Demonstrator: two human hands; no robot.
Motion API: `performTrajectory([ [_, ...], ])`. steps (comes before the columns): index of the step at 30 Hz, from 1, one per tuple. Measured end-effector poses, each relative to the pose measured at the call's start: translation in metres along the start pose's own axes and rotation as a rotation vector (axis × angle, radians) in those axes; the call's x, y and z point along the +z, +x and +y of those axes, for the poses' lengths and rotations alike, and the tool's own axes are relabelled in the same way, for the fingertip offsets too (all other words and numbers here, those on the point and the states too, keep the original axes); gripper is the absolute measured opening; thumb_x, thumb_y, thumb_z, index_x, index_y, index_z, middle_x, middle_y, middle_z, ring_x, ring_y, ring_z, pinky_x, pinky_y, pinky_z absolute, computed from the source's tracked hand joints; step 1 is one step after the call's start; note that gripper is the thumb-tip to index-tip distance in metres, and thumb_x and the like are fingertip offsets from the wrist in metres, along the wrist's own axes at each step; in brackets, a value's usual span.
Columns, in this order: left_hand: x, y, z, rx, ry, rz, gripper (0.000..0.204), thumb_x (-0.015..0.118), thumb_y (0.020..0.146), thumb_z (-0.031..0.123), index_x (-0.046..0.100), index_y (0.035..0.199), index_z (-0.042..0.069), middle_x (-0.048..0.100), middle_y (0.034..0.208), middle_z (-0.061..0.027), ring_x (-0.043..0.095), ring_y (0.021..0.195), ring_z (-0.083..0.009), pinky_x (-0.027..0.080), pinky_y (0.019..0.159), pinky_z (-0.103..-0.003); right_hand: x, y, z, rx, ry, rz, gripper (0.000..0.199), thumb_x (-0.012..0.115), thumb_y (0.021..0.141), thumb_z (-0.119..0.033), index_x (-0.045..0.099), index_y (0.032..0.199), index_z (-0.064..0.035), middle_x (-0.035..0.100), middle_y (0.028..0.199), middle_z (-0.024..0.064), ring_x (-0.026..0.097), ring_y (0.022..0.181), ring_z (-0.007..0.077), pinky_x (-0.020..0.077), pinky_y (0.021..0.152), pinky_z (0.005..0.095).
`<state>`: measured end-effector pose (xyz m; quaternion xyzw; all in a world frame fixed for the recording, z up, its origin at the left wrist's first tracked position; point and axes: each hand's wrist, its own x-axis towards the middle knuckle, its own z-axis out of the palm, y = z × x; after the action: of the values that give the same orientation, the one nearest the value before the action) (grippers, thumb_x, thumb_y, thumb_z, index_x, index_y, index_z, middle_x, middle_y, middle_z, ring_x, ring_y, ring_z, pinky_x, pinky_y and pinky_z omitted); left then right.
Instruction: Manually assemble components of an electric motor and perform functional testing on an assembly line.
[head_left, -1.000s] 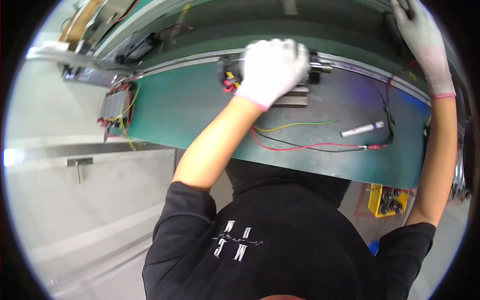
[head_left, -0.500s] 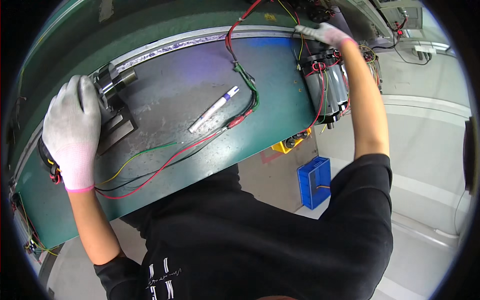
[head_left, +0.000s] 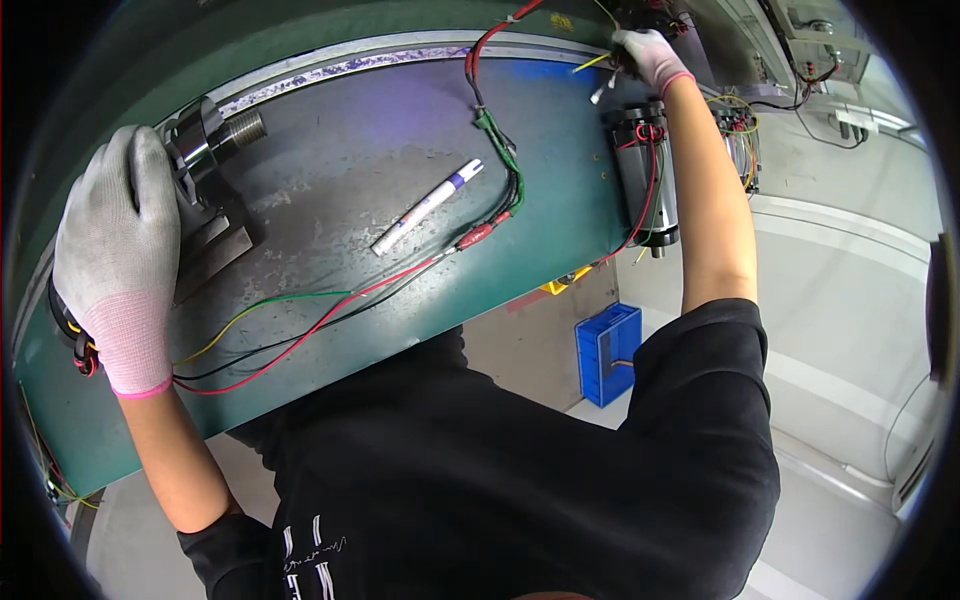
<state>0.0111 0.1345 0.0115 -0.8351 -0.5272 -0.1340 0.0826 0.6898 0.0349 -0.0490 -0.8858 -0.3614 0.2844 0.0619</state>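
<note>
Workbench [head_left: 560, 180] bears a faintly printed marker [head_left: 428, 206] between hands [head_left: 118, 235].

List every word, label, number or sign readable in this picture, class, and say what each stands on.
None is quoted here.
Marker pen: printing on the barrel, too small to read.
Black shirt: large white lettering and a scribbled line, distorted; not copied out.
Metal rail: purple marks, too smudged to tell whether they are writing.

The scuffed green counter [head_left: 570, 190] is kinda littered with a marker [head_left: 428, 206], some wires [head_left: 484, 118], a metal block [head_left: 220, 258] and, at its right end, a silver motor [head_left: 636, 185].
</note>
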Motion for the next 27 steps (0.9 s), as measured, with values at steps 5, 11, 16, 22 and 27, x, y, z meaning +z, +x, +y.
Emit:
performTrajectory([
  [5,0.009,0.004,0.008,0.053,-0.109,0.03,0.039,0.05,0.113,0.039,0.075,0.127,0.013,0.077,0.12,-0.0121,0.072,0.113,-0.0356,0.057,0.095,-0.048,-0.052,0.025,0.038,0.186,1.002,-0.266,0.04,0.063,0.105,-0.022,0.068,0.138,0.0008,0.079,0.107,0.0145,0.07,0.075,0.028,0.0595,0.073,0.0411],
  [11,-0.003,-0.005,0.004,0.027,-0.022,0.08,0.035,0.053,0.112,0.035,0.076,0.124,0.012,0.077,0.118,-0.0129,0.073,0.11,-0.0363,0.056,0.093,-0.048,0.025,-0.03,-0.081,-0.06,0.661,-0.236,0.02,0.062,0.103,-0.012,0.077,0.113,-0.0033,0.077,0.093,0.0147,0.076,0.079,0.0322,0.0634,0.064,0.0437],
  [16,-0.001,0.002,0.008,0.031,-0.082,0.058,0.034,0.054,0.113,0.033,0.075,0.125,0.01,0.077,0.117,-0.0136,0.073,0.109,-0.0365,0.056,0.093,-0.047,-0.093,0.024,0.031,-0.143,0.558,0.328,0.031,0.056,0.107,-0.022,0.073,0.127,-0.0048,0.077,0.107,0.0183,0.077,0.089,0.0321,0.0642,0.069,0.0474],
  [22,0.003,0.005,0.011,0.081,-0.082,0.097,0.034,0.052,0.113,0.028,0.075,0.126,0.006,0.076,0.118,-0.0191,0.072,0.11,-0.0398,0.055,0.095,-0.047,-0.18,0.128,0.1,-0.994,-0.05,1.1,0.035,0.052,0.11,-0.028,0.075,0.126,-0.0063,0.078,0.112,0.0177,0.078,0.093,0.0317,0.0629,0.073,0.0474],
  [27,-0.006,-0.004,0.011,0.122,0.005,0.108,0.034,0.05,0.112,0.021,0.074,0.126,0.003,0.074,0.119,-0.0231,0.071,0.112,-0.0424,0.055,0.097,-0.048,-0.169,0.207,0.077,-0.764,-0.208,1.132,0.034,0.053,0.111,-0.024,0.072,0.13,-0.0043,0.076,0.116,0.0198,0.076,0.098,0.0338,0.0609,0.08,0.0462],
])
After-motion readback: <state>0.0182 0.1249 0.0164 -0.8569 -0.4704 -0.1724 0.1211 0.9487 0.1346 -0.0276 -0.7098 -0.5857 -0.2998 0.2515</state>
